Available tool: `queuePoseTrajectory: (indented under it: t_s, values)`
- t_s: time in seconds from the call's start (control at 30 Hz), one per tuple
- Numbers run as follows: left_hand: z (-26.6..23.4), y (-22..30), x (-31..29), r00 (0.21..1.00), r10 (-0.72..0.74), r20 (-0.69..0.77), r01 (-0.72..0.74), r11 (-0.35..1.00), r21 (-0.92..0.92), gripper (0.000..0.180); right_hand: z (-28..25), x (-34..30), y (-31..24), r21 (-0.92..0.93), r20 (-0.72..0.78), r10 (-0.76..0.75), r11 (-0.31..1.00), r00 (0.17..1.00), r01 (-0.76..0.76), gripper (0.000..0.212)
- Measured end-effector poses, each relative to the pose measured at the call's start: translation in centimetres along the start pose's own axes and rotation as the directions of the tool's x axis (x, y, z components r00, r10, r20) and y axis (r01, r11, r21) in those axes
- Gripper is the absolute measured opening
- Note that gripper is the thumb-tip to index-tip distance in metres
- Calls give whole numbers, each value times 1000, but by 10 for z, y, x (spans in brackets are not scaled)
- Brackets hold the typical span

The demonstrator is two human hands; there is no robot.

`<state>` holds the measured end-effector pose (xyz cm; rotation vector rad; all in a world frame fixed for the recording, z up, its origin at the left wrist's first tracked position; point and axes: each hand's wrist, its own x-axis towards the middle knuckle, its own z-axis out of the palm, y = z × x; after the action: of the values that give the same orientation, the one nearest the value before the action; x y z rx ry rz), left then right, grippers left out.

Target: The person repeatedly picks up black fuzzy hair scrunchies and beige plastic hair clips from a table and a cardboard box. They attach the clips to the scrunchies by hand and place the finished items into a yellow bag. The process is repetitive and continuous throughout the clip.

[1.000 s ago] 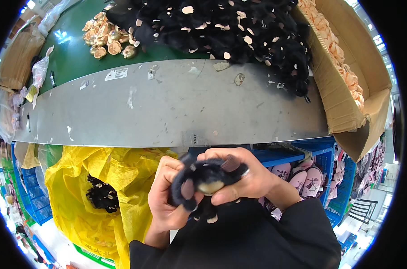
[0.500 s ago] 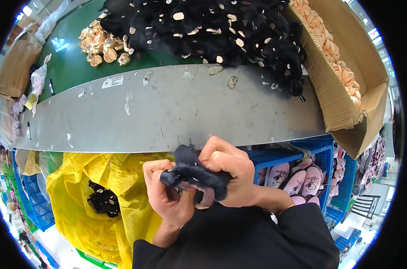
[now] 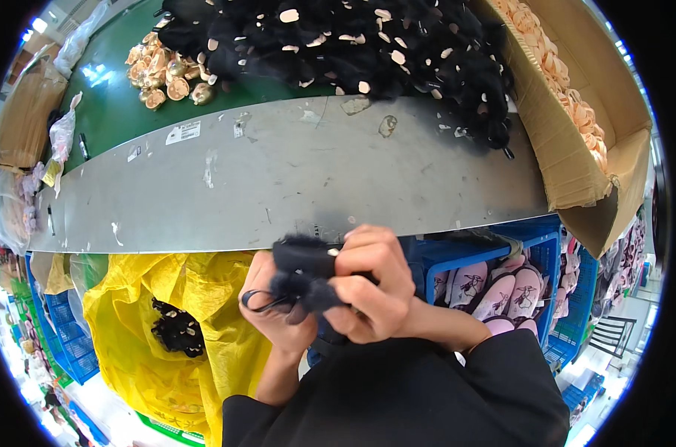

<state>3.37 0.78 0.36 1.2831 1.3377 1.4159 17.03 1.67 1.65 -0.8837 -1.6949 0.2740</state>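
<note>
In front of my body, just off the table's near edge, both hands hold a small black furry piece (image 3: 302,262) with a smooth black band and a thin dark loop at its left end. My left hand (image 3: 277,324) is closed on its left and lower part, the fingers mostly behind it. My right hand (image 3: 379,287) grips the right side with bent fingers. The piece is bunched and a bit blurred, so its exact kind does not show. A heap of similar black furry pieces (image 3: 338,56) with pale patches lies on the far part of the table.
The grey metal table edge (image 3: 271,171) borders a green surface (image 3: 107,123) bearing peach and gold pieces (image 3: 163,71). A cardboard box (image 3: 554,141) of peach pieces stands right. Below are a yellow bag (image 3: 230,357) holding black pieces and a blue crate (image 3: 457,257) of pink slippers (image 3: 523,290).
The black piece has been turned and reshaped in my hands; its smooth band now faces up and the thin loop shows at left. My right fingers have shifted round its right side.
</note>
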Motion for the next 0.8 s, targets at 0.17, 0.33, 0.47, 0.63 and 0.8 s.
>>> queuePoseTrajectory:
  t_s: [0.17, 0.33, 0.47, 0.63, 0.8]
  values:
    - [-2, 12, 11, 875, -83, 478, 416, 635, -651, 86, -32, 2, 20, -428, 119, -162, 882, 980, 198, 13]
    - [2, 13, 13, 904, -50, 425, 171, 952, -253, 73, -56, 1, 24, -253, 332, -188, 926, 924, 279, 10]
    - [4, 7, 8, 942, -96, 322, 143, 982, -126, 59, -138, 57, 51, -493, 173, -216, 826, 961, 274, 11]
    - [17, 4, 5, 975, -63, 213, 95, 985, -142, 44, -333, 137, 138, -823, -91, 272, 521, 958, -226, 22]
    - [14, 2, 2, 991, -47, 128, 65, 989, -135, 32, -450, 167, 207, -957, -91, 788, 101, 608, -273, 39]
